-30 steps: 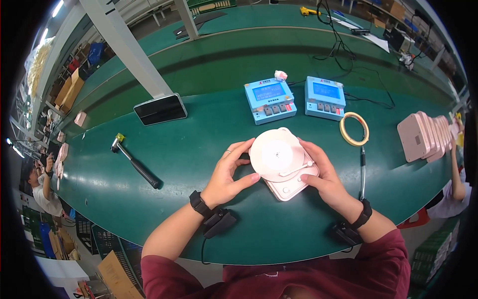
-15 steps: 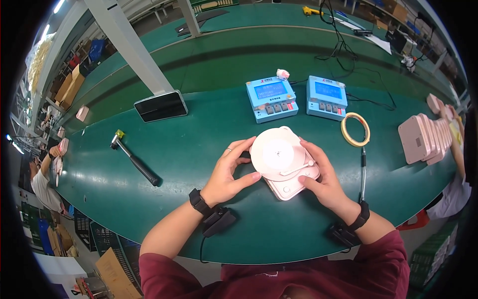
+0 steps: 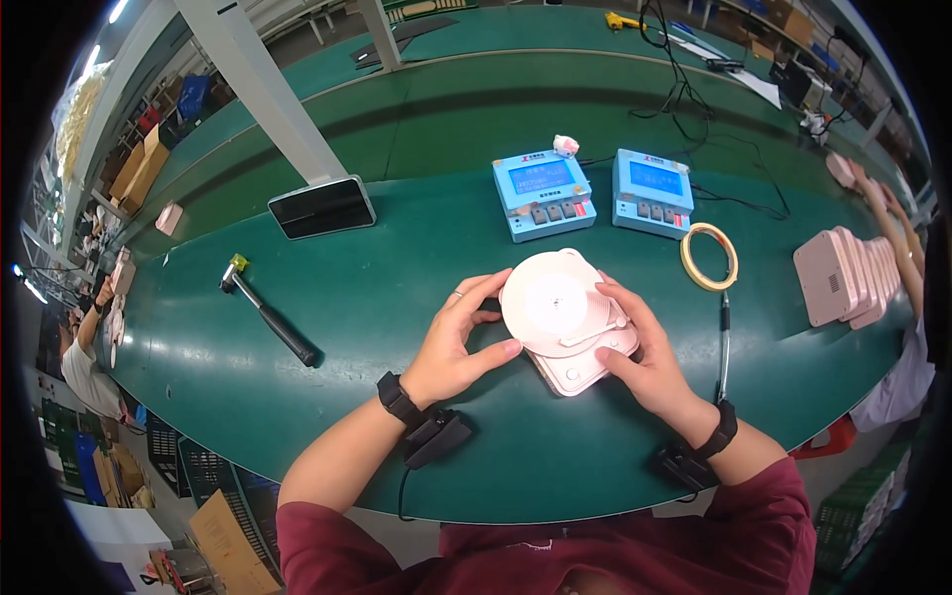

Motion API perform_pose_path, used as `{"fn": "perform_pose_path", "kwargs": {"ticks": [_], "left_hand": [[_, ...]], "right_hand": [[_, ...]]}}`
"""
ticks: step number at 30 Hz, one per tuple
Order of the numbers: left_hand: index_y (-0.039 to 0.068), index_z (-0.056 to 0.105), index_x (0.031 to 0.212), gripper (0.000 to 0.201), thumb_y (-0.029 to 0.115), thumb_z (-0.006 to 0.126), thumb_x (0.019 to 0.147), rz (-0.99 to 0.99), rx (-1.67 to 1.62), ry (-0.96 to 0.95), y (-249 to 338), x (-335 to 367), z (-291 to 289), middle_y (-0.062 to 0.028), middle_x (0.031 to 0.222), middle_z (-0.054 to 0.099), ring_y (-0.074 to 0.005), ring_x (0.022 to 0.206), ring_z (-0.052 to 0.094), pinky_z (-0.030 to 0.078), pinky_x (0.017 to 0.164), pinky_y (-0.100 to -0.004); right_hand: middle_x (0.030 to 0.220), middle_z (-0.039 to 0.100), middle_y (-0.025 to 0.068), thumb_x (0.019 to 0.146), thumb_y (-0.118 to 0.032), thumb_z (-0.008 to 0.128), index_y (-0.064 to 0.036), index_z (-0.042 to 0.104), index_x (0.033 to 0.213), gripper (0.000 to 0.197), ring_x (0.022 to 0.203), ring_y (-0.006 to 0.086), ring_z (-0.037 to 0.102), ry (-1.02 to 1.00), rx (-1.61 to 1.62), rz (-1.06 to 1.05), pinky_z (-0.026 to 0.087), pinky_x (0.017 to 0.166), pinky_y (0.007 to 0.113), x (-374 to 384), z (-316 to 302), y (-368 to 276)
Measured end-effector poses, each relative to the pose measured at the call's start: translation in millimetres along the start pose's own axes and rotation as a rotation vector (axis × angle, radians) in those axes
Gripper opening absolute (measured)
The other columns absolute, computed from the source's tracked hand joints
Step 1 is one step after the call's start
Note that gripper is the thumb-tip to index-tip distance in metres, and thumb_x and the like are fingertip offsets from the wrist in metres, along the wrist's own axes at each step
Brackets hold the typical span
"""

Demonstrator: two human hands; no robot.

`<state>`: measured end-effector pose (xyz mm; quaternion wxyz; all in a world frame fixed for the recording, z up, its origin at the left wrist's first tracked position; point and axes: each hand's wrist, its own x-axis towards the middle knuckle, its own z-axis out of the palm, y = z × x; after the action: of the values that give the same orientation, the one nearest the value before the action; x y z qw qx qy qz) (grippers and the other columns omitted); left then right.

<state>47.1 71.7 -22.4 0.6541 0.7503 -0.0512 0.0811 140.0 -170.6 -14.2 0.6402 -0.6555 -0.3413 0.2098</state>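
Note:
A small pale pink record player (image 3: 580, 349), with a round platter and a tonearm, is tilted slightly between my two hands above the green table. My left hand (image 3: 451, 347) grips the platter's left edge, its fingers curled behind and its thumb at the near rim. On the other side, my right hand (image 3: 650, 362) holds the body, its thumb resting on the front face by the tonearm. Beyond the record player stand two blue test boxes (image 3: 544, 194) (image 3: 652, 191) with lit screens and rows of switches.
To the left lie a black-handled hammer (image 3: 273, 319) and a phone (image 3: 323, 208) propped against a post. A tape roll (image 3: 709, 257) and a pen (image 3: 725, 342) lie right. Pink housings (image 3: 843, 278) stand in a row at the far right, near a co-worker's arm (image 3: 900, 243). Cables trail behind the boxes.
My hands keep the same grip, and the record player has barely shifted. At the right, the co-worker's arms have reached farther back, to a pink piece beyond the row of housings.

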Motion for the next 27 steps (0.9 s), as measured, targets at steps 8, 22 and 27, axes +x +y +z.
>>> {"fn": "perform_pose_path", "kwargs": {"ticks": [8, 22, 27], "left_hand": [[0.004, 0.04, 0.141, 0.071, 0.02, 0.075, 0.08, 0.024, 0.071, 0.028, -1.8, -5.1, -6.1, -0.0118, 0.135, 0.041, -0.0232, 0.122, 0.046, 0.045, 0.097, -0.037], [0.006, 0.035, 0.145, 0.076, 0.022, 0.073, 0.081, 0.058, 0.171, 0.05, -3.6, -9.0, 1.8, -0.0128, 0.135, 0.042, -0.0246, 0.122, 0.045, 0.044, 0.098, -0.0367], [0.007, 0.035, 0.145, 0.076, 0.022, 0.073, 0.081, 0.064, 0.165, 0.045, -4.9, -5.3, 2.2, -0.0122, 0.134, 0.043, -0.0237, 0.121, 0.045, 0.044, 0.098, -0.0363]], "right_hand": [[0.15, 0.031, 0.0215, 0.082, -0.009, 0.059, -0.0044, 0.051, 0.13, 0.049, 0.138, 0.0325, 0.032, -0.068, -0.214, -0.098, 0.024, 0.112, 0.041, 5.2, 0.6, -4.6], [0.138, 0.046, 0.0223, 0.066, -0.013, 0.075, -0.0075, 0.07, 0.09, 0.026, 0.129, 0.0437, 0.039, -0.186, -0.793, -0.426, 0.028, 0.106, 0.052, -10.6, 8.0, -18.3], [0.136, 0.049, 0.0192, 0.057, -0.013, 0.08, -0.0086, 0.068, 0.087, 0.033, 0.13, 0.0431, 0.039, -0.187, -0.866, -0.457, 0.031, 0.104, 0.051, -8.0, 8.1, -20.1]]}}
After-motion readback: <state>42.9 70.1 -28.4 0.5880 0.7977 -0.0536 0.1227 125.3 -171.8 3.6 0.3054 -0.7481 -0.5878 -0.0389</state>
